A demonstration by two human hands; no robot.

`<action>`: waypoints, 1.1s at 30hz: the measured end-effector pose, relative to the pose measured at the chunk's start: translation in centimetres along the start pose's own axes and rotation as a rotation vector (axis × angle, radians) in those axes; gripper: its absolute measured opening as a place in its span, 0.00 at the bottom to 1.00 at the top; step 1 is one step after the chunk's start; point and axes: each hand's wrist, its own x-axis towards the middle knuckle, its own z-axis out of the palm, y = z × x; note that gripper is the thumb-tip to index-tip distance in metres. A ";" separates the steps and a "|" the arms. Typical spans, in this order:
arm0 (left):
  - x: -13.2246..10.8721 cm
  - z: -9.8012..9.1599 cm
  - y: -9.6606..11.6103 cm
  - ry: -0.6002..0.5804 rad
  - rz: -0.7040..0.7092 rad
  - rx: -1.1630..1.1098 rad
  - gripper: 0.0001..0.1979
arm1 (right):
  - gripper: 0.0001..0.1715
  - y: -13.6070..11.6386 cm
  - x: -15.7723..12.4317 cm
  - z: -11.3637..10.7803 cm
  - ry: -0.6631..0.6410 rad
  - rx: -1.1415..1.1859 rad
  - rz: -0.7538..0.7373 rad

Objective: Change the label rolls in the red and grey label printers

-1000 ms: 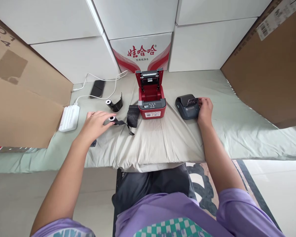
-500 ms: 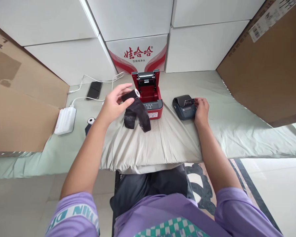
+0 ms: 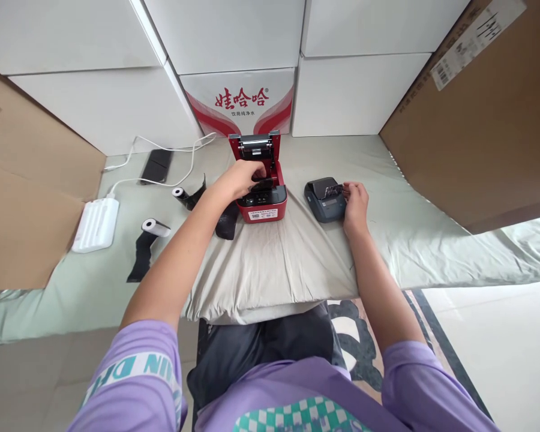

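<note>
My left hand reaches down into the red label printer, whose lid stands raised. Its curled fingers are on a black label roll inside the compartment, mostly hidden by the hand. My right hand is at the right side of a small dark portable printer. Thumb and fingers pinch the end of a black patterned strip at that printer's top. A loose black strip lies left of the red printer, partly under my left forearm.
Two more black rolls with white cores, a nearer roll and a farther roll, lie on the left. Beyond them are a phone, a white power bank and a white cable. White boxes and a cardboard box stand around.
My left hand has moved right and down with the black roll, from beside the red printer into its compartment. My right hand stays at the dark printer. The view has shifted slightly.
</note>
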 end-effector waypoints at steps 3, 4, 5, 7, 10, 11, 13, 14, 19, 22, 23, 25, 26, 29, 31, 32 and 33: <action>-0.9 0.2 -0.2 -0.023 0.058 0.025 0.13 | 0.17 -2.1 -1.6 -0.5 0.034 0.006 -0.109; -1.6 0.2 -0.5 0.006 0.084 0.001 0.19 | 0.16 -3.1 -2.3 -0.5 0.050 0.005 -0.186; -2.4 0.2 -0.8 0.046 0.120 -0.042 0.25 | 0.15 -4.3 -3.0 -0.5 0.055 0.002 -0.272; -4.2 0.4 -1.7 0.118 0.225 -0.138 0.35 | 0.14 -6.8 -3.9 0.5 0.005 0.009 -0.421; -6.5 1.1 -3.0 0.176 0.369 -0.149 0.40 | 0.15 -9.7 -3.3 4.8 -0.220 0.013 -0.486; -7.0 1.4 -3.2 0.203 0.381 -0.121 0.38 | 0.17 -10.1 -2.6 6.8 -0.303 0.001 -0.467; -7.5 2.3 -3.2 0.280 0.379 -0.056 0.31 | 0.20 -10.2 -0.8 11.2 -0.449 -0.026 -0.380; -7.6 2.7 -2.9 0.319 0.382 -0.027 0.25 | 0.23 -9.9 0.0 13.3 -0.502 -0.025 -0.326; -7.3 4.1 -1.7 0.433 0.449 0.048 0.10 | 0.29 -7.8 0.5 17.7 -0.558 0.094 -0.228; -7.3 4.4 -1.7 0.501 0.529 0.041 0.11 | 0.24 -7.1 -1.1 16.4 -0.537 0.158 -0.233; -7.4 4.4 -1.7 0.532 0.556 0.033 0.11 | 0.21 -6.9 -1.6 15.8 -0.538 0.175 -0.232; -7.8 4.4 -1.5 0.603 0.584 0.002 0.11 | 0.13 -6.4 -2.5 14.9 -0.557 0.210 -0.214; -8.0 4.3 -1.3 0.643 0.580 -0.026 0.11 | 0.12 -6.1 -2.9 14.7 -0.566 0.230 -0.185; -8.6 4.0 -0.8 0.717 0.508 -0.153 0.11 | 0.28 -5.0 -3.9 14.5 -0.551 0.294 -0.025; -8.7 3.9 -0.9 0.716 0.411 -0.277 0.13 | 0.35 -4.4 -4.5 14.4 -0.560 0.338 0.096; -8.5 4.0 -1.2 0.715 0.347 -0.344 0.15 | 0.36 -4.2 -4.8 14.4 -0.581 0.358 0.139; -8.2 4.2 -1.6 0.722 0.272 -0.415 0.17 | 0.36 -4.1 -5.0 14.3 -0.610 0.375 0.168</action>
